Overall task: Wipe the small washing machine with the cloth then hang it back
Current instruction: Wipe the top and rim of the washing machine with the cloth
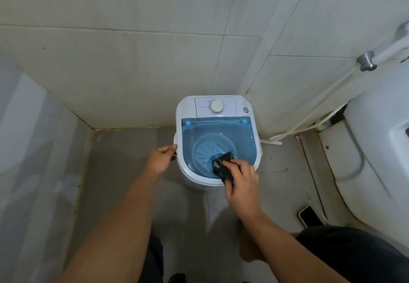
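Note:
A small white washing machine (188, 110) with a see-through blue lid (221, 132) and a round dial stands on the floor against the tiled wall. My right hand (242, 177) presses a dark cloth (223, 167) onto the near right part of the lid. My left hand (160, 159) rests on the machine's left side, its fingers curled at the side handle.
A white toilet (376, 150) fills the right side, with a white hose (309, 116) running down the wall to the floor behind the machine. A phone (309, 216) lies on the floor near the toilet base. A tiled wall stands at the left.

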